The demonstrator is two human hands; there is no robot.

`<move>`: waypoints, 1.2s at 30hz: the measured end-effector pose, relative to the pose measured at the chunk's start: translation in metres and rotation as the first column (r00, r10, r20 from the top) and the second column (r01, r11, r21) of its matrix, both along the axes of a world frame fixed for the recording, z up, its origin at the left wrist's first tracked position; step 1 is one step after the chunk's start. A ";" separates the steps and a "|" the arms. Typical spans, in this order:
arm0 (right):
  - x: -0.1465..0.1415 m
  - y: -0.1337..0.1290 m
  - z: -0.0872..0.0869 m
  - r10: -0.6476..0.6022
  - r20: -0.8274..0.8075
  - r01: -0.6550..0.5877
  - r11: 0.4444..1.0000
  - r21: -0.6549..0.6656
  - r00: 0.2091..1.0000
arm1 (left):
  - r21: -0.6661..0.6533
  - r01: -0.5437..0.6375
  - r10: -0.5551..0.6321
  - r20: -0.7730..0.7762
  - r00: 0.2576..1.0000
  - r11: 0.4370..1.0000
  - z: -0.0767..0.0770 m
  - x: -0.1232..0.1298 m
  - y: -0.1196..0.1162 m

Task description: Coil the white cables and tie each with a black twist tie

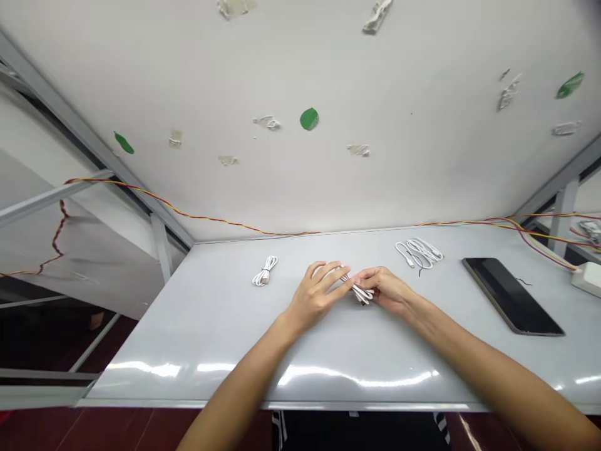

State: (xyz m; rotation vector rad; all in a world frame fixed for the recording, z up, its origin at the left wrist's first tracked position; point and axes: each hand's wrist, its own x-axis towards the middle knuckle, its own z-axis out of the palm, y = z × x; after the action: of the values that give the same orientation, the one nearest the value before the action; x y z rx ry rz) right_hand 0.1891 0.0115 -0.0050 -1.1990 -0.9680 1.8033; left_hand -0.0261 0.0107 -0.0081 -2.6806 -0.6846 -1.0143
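Note:
Between my two hands, above the middle of the grey table (197, 338), is a folded white cable (364, 295). My left hand (319, 291) lies over its left end, fingers bent around it. From the right, my right hand (385, 288) pinches the bundle between thumb and fingers. Part of the cable is hidden under the left fingers. To the left lies a bundled white cable (265, 270) with a dark tie around its middle. A looser coil of white cable (425, 252) rests behind my right hand, with a black tie (419, 266) by it.
A dark tablet-like slab (511, 294) lies at the right. Beyond it sits a white box (588, 275) with wires. Red and yellow twisted wire (225, 221) runs along the back. A white panel (282, 181) rises behind the table; a metal frame (162, 247) stands left.

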 end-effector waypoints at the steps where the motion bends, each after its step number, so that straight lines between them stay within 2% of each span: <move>1: 0.000 -0.001 0.001 0.012 -0.022 -0.013 1.000 -0.027 1.000 | 0.039 0.005 -0.005 0.001 1.000 0.999 0.000 0.001 0.000; 9: -0.005 -0.011 0.012 0.118 -0.090 -0.124 0.990 -0.067 0.989 | 0.227 0.012 -0.025 0.055 0.998 0.974 0.008 0.003 -0.006; 14: -0.009 -0.015 0.021 0.098 -0.059 -0.101 0.993 -0.055 0.993 | 0.264 -0.003 -0.011 0.052 0.999 0.965 0.007 0.005 -0.007; 20: -0.014 -0.020 0.031 0.059 0.006 -0.059 0.998 0.038 0.998 | 0.212 -0.052 0.032 0.099 0.995 0.976 0.002 0.005 -0.004; 25: -0.007 -0.017 0.033 0.158 -0.023 -0.154 0.981 0.118 0.987 | 0.112 -0.103 0.088 0.132 0.987 0.988 0.002 0.001 -0.003; 28: -0.003 -0.013 0.031 0.203 -0.018 -0.199 0.972 0.124 0.979 | 0.053 -0.125 0.117 0.136 0.984 0.991 0.003 0.000 -0.002; 36: -0.002 -0.009 0.026 0.212 -0.080 -0.203 0.973 0.105 0.974 | -0.010 -0.122 0.122 0.119 0.985 0.993 0.004 0.002 -0.002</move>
State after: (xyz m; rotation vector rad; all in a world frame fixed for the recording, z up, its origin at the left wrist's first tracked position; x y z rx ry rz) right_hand 0.1870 0.0028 0.0211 -0.9773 -1.1494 1.9317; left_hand -0.0242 0.0083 -0.0040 -2.5603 -0.8618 -1.1484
